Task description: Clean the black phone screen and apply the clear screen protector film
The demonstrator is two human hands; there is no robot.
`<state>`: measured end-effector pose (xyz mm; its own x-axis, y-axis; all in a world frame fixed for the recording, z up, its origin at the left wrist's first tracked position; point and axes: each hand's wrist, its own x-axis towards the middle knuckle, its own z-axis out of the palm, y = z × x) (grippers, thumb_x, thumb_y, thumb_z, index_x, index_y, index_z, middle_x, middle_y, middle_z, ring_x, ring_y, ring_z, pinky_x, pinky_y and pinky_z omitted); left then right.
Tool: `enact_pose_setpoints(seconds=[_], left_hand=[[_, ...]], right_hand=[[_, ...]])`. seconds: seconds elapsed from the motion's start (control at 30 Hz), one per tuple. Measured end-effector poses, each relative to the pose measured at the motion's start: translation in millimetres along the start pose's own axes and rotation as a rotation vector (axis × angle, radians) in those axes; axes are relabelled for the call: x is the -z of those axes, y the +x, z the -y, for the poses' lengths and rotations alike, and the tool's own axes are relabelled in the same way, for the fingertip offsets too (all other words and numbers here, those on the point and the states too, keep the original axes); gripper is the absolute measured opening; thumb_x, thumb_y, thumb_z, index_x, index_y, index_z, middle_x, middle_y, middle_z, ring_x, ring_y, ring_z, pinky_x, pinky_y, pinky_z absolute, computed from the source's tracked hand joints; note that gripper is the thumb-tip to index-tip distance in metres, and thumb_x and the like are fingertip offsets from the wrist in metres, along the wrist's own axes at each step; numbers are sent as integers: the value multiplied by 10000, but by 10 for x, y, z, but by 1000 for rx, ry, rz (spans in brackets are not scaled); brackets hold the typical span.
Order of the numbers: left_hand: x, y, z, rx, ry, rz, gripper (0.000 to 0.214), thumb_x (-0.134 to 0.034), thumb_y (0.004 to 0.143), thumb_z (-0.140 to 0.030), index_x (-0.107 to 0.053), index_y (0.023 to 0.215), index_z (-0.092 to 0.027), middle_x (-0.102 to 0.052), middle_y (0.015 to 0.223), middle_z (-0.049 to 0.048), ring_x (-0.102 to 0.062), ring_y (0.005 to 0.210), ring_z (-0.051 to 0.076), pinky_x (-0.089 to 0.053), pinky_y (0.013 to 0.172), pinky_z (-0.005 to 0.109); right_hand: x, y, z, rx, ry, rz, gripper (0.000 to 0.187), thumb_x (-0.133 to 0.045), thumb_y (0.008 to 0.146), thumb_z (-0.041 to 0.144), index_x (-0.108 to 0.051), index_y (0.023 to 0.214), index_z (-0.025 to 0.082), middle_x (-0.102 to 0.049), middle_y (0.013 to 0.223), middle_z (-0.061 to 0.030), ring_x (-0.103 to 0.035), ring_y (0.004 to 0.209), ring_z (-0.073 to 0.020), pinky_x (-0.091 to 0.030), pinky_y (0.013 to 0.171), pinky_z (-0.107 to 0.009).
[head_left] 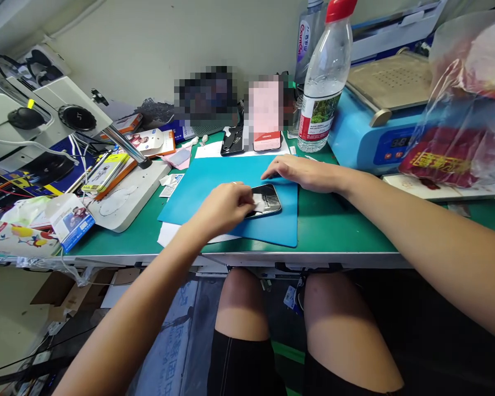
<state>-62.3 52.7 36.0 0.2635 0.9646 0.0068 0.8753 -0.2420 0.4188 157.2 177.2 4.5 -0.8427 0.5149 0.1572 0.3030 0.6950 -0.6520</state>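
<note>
A phone (274, 204) with a dark, shiny face lies on a blue mat (206, 176). My left hand (227, 204) is over the phone's left end, its fingers closed on a small white wipe (260, 203) pressed against the glass. Part of the phone is hidden by that hand. Just beyond the phone, my right hand (293, 171) rests at the mat's far right edge, fingers stretched and bent slightly down. Nothing shows in its grip, though the underside is hidden.
Behind the mat stand a pink-screened phone (267, 115), a black phone part (232, 141) and a red-capped bottle (322, 82). A blue heating machine (355, 132) and plastic bag (457, 121) are at right. Left are a microscope stand (127, 206) and boxes (72, 220).
</note>
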Motion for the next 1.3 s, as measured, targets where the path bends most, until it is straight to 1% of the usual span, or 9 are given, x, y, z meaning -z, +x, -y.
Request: enact_pose_setpoints(seconds=[0.13, 0.27, 0.43, 0.6, 0.73, 0.87, 1.0, 1.13, 1.3], left_hand=[[164, -1, 178, 75, -5, 34, 109, -701, 843, -148, -702, 744, -196, -772, 805, 30, -691, 779, 212, -470, 689, 308], [115, 116, 61, 48, -19, 67, 101, -720, 815, -142, -714, 735, -203, -778, 795, 20, -690, 760, 203, -454, 677, 305], [-5, 313, -153, 2, -30, 85, 153, -693, 818, -120, -684, 695, -211, -751, 745, 11, -655, 709, 188, -410, 649, 313], [80, 427, -42, 28, -27, 84, 161, -718, 804, -111, -669, 683, -204, -717, 699, 10, -632, 679, 186, -400, 636, 312], [101, 378, 13, 28, -39, 73, 149, -710, 822, -103, -668, 715, -197, -719, 720, 7, -638, 691, 182, -415, 648, 303], [-39, 216, -122, -39, -66, 86, 156, -696, 842, -108, -656, 726, -203, -739, 805, 10, -650, 777, 188, -420, 694, 299], [-123, 110, -213, -88, -88, 92, 203, -703, 848, -136, -603, 686, -205, -712, 788, 10, -613, 762, 189, -376, 667, 305], [-33, 182, -98, -74, -144, 133, 185, -714, 856, -182, -628, 694, -206, -708, 718, -12, -618, 690, 169, -396, 640, 292], [29, 297, 32, -13, -172, 96, 179, -712, 850, -204, -629, 690, -200, -710, 703, -6, -632, 686, 173, -414, 640, 292]], right_hand=[[0, -1, 6, -24, 6, -2, 1045, -145, 837, 965, -769, 1193, 207, -707, 1267, -163, -617, 1211, -352, -438, 1077, -502], [6, 10, 15, 8, -7, 4, 1111, -114, 802, 990, -773, 1194, 186, -712, 1215, -173, -627, 1171, -355, -440, 1049, -502], [6, 6, -11, 31, -41, -8, 1090, -88, 829, 966, -765, 1188, 191, -706, 1175, -156, -632, 1108, -325, -458, 1006, -472], [4, -9, -6, 27, -26, -3, 1068, -88, 849, 947, -760, 1195, 193, -701, 1201, -162, -625, 1146, -330, -444, 1034, -476], [-1, -16, 11, 5, -16, 8, 1095, -91, 841, 957, -755, 1216, 171, -690, 1222, -181, -612, 1186, -348, -421, 1065, -502], [0, -15, 1, 20, -27, 5, 1105, -95, 839, 960, -754, 1198, 148, -696, 1192, -186, -623, 1150, -344, -435, 1045, -505], [3, -15, -5, 40, -25, 8, 1101, -100, 838, 961, -755, 1193, 150, -703, 1197, -186, -627, 1162, -339, -431, 1057, -500], [5, -17, 13, 35, -23, 2, 1107, -88, 830, 964, -760, 1197, 164, -699, 1199, -185, -628, 1158, -340, -437, 1040, -498], [10, -17, 25, 36, -20, 4, 1113, -90, 821, 971, -765, 1188, 166, -703, 1183, -185, -634, 1135, -345, -443, 1021, -502]])
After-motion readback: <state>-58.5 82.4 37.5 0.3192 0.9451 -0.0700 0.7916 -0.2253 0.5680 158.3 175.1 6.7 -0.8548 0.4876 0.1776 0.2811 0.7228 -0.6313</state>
